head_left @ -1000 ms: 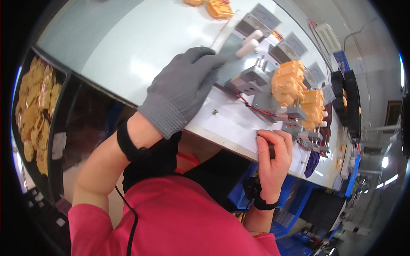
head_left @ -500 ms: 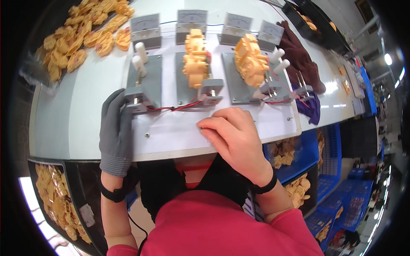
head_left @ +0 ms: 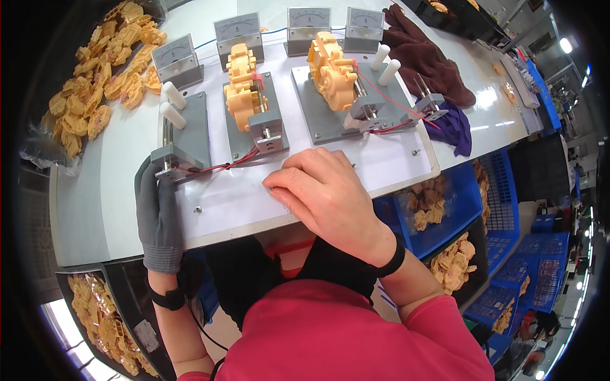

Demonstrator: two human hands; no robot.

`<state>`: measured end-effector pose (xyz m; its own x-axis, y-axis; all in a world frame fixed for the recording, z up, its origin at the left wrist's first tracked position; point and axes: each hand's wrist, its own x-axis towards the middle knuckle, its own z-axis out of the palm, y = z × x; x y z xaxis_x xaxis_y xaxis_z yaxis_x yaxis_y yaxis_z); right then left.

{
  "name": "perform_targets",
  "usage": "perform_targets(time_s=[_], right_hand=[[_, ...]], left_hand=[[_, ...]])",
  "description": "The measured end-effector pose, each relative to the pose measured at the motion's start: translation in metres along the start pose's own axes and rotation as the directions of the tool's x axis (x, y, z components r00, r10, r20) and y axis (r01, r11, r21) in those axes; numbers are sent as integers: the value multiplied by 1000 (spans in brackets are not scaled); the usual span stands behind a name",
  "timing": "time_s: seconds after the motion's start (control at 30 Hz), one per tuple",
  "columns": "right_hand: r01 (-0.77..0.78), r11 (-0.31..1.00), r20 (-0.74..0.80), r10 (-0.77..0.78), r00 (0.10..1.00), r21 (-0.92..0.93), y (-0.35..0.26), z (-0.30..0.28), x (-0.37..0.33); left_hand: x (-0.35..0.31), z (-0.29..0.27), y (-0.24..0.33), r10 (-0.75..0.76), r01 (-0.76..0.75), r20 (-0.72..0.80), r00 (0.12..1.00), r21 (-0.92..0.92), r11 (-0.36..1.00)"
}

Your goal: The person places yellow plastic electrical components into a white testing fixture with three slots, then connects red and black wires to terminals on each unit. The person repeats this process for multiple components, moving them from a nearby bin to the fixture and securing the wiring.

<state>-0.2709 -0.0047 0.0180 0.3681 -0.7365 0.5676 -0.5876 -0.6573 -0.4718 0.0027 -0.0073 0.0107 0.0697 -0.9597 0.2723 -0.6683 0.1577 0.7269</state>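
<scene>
My left hand (head_left: 159, 213), in a grey knit glove, lies against the leftmost grey test fixture (head_left: 198, 130), beside its metal end block (head_left: 175, 159). Its fingers look stretched out, with the tips partly hidden behind the block. Bare, my right hand (head_left: 327, 193) is over the white board (head_left: 254, 206), thumb and forefinger pinched together; anything between them is too small to make out. Beyond it, a yellow plastic gearbox housing (head_left: 241, 92) sits on the middle fixture. Another yellow gearbox housing (head_left: 333, 73) sits on the right fixture. White pegs (head_left: 173, 105) stand on the left one.
Analog panel meters (head_left: 238, 35) line the back of the board. Yellow parts (head_left: 95, 76) are heaped at the far left. A brown cloth (head_left: 426, 54) and a purple cloth (head_left: 454, 127) lie at the right. Blue crates (head_left: 445, 219) with parts stand below the table's right edge.
The whole view has turned and shifted, so the fixtures appear farther left. Both hands keep much the same pose, the left at the end block, the right pinched over the board.
</scene>
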Motion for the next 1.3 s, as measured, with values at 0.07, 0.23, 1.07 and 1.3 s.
perform_targets(time_s=[0.07,0.23,1.07,1.3], right_hand=[[3,1000,-1,-3,1000,0,0,0,0],[21,1000,-18,-21,1000,-6,-1,0,1],[54,998,-43,-56,998,-34,1,4,-1],[74,995,-48,-77,996,-61,0,4,0]], left_hand=[[0,0,-1,9,-9,-7,1000,-3,1000],[0,1,-1,-27,27,-15,1000,1,1000],[1,1,3,36,-36,-17,999,-4,999],[1,0,3,16,-17,-7,1000,-29,999]])
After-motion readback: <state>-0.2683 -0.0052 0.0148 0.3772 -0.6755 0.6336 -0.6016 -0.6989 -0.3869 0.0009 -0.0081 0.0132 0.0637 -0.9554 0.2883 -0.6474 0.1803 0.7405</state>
